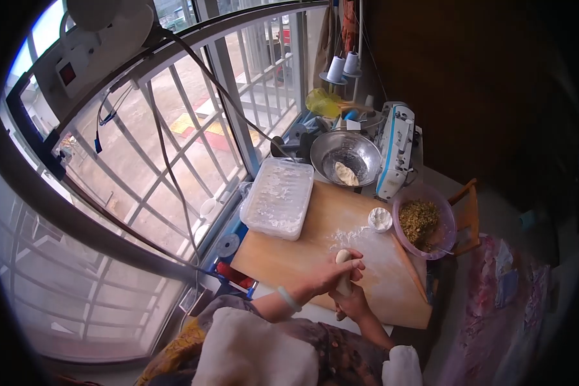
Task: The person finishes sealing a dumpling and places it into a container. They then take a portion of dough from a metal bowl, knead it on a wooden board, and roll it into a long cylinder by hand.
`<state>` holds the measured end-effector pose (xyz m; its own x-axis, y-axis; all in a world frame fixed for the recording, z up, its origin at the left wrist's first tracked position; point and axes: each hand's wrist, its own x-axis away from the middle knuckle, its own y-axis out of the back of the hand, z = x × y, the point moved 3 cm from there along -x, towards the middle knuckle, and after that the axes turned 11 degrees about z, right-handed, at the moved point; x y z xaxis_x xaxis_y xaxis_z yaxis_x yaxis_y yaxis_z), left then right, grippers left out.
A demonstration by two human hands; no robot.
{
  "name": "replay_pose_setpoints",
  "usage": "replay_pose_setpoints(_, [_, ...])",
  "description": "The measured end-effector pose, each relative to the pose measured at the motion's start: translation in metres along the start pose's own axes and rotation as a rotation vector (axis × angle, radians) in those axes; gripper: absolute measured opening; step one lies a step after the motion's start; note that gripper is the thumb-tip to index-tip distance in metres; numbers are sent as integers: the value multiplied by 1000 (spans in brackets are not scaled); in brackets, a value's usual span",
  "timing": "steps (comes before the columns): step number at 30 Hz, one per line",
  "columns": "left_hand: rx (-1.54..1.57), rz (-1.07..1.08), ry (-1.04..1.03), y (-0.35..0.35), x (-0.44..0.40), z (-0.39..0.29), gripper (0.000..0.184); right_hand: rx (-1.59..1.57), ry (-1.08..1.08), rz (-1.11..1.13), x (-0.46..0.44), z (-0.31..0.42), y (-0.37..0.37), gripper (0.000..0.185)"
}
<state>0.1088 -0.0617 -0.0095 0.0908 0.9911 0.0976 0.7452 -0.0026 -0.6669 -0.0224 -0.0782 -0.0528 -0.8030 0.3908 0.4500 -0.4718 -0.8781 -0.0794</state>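
Between my two hands is a pale roll of dough [343,283], held above the near part of a floured wooden board [289,257]. My left hand [328,273], with a pale bangle at the wrist, is closed around its upper part, and one end sticks out past the fingers. Lower down, my right hand [354,303] wraps the other end. White flour lies scattered on the board just beyond my hands. A small tub of flour [380,220] and a wooden rolling pin [410,267] are to the right.
A flour-dusted plastic container [278,198] sits at the board's left. Behind it, a metal bowl [346,157] holds a piece of dough. A pink bowl of chopped filling [423,222] stands right, near a sewing machine [394,149]. Barred windows [174,141] line the left.
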Motion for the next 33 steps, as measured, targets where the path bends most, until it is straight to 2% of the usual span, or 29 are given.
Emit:
replay_pose_setpoints(2, [-45, -89, -24, 16, -3, 16, 33, 43, -63, 51, -9, -10, -1, 23])
replay_pose_setpoints(3, [-31, -125, -78, 15, -2, 16, 32, -49, -29, 123, -5, -3, 0, 42])
replay_pose_setpoints(6, [-97, -92, -108, 19, -1, 17, 31, -33, 141, 288, -11, -12, 7, 59])
replay_pose_setpoints(7, [-131, -58, -87, 20, -1, 19, 31, 121, 127, 254, -14, -16, 12, 71])
replay_pose_setpoints(10, [-343, 57, -47, 13, 2, 17, 32, 99, 344, 182, -13, -4, 10, 74])
replay_pose_setpoints(13, [-463, 50, -77, -3, 8, 2, 34, -29, 277, 352, -24, -23, 14, 78])
replay_pose_setpoints(16, [-598, -123, 29, -6, 9, -4, 38, -228, 224, 246, -7, 2, 3, 53])
replay_pose_setpoints(17, [-531, -161, 16, -3, 8, 0, 40, -157, 136, 187, -5, 4, 2, 26])
replay_pose_setpoints(18, [-465, -199, 5, 2, 7, 4, 42, -91, 86, 161, -3, 4, 1, 25])
replay_pose_setpoints(20, [-329, -256, 2, 13, 8, 14, 46, 36, -9, 107, -2, 0, -1, 30])
replay_pose_setpoints(21, [-254, -272, 8, 19, 9, 20, 48, 4, 48, 127, -2, -3, -4, 36])
replay_pose_setpoints(24, [19, -317, 23, 35, 3, 44, 52, -122, -56, 180, -10, -36, -1, 40])
replay_pose_setpoints(26, [241, -295, -9, 55, 1, 70, 52, -196, 8, 232, -12, -39, -2, 47])
replay_pose_setpoints(28, [387, -438, 15, 56, 2, 63, 53, -233, 16, 310, -6, -31, -3, 60])
replay_pose_setpoints(29, [417, -472, 8, 57, 4, 56, 52, -202, -39, 282, -7, -35, -1, 57])
replay_pose_setpoints(30, [421, -493, -63, 56, 6, 46, 50, -9, -120, 286, -4, -41, 2, 53])
replay_pose_setpoints(31, [402, -558, -82, 59, 6, 38, 49, 297, -7, 201, -4, -48, 4, 51])
replay_pose_setpoints(33, [296, -552, -141, 70, 5, 29, 48, 371, -17, -17, 3, -62, 0, 53])
